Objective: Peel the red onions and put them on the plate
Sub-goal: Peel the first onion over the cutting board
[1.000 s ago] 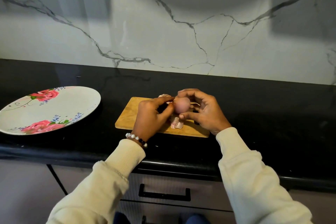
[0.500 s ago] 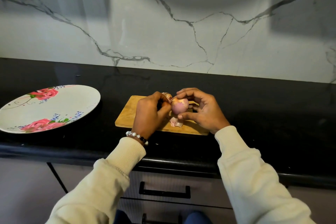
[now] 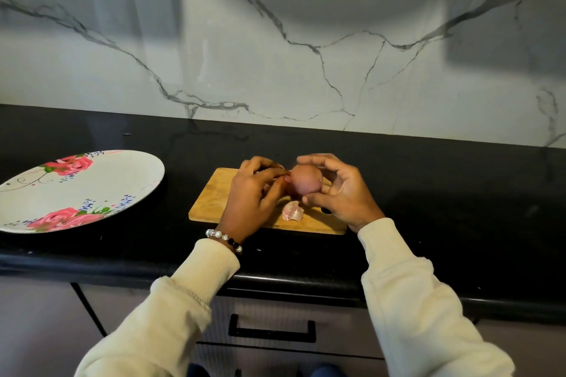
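Note:
A small red onion (image 3: 305, 180) is held just above the wooden cutting board (image 3: 211, 202). My right hand (image 3: 340, 193) grips it from the right with thumb below and fingers curled over the top. My left hand (image 3: 252, 196) pinches a bit of skin at the onion's left side. A torn piece of pinkish peel (image 3: 292, 210) lies on the board below the onion. The white plate with pink roses (image 3: 101, 184) sits at the left on the black counter with nothing on it.
The black counter (image 3: 444, 193) runs along a marble-patterned wall (image 3: 306, 40). Below its front edge is a drawer with a black handle (image 3: 272, 334). Whatever lies on the board behind my hands is hidden.
The onion has been turned in my right hand and now shows a browner side. My left fingers have shifted along its left side. The loose peel stays on the board.

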The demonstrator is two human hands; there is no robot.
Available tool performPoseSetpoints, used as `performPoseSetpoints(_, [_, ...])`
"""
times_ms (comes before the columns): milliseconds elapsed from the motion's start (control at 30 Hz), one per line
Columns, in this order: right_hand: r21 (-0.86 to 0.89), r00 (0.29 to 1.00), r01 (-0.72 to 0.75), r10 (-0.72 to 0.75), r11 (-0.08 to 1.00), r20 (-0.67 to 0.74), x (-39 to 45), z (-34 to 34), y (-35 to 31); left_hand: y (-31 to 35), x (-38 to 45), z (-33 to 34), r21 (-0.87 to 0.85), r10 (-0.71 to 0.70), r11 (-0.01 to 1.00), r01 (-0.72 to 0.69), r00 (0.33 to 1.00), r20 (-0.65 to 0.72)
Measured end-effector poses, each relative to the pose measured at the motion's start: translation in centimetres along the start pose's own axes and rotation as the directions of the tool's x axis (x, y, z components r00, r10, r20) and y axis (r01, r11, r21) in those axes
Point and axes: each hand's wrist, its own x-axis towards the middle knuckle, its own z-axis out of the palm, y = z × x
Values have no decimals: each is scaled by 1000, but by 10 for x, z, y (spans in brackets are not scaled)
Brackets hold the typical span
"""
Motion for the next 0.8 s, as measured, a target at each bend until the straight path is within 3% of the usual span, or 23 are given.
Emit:
performPoseSetpoints(267, [-112,999,-15,20,994,41,-1,1,0,5,-3,-2,-150,13,989,-15,1000,-12])
performPoseSetpoints(467, [-130,998,-4,13,991,69,-2,3,-1,4,-2,-1,-138,-57,989,50,997,-49])
performPoseSetpoints(800, [-171,997,48,-37,984,66,-2,2,0,15,-5,-7,-291,-86,951,102,994,67])
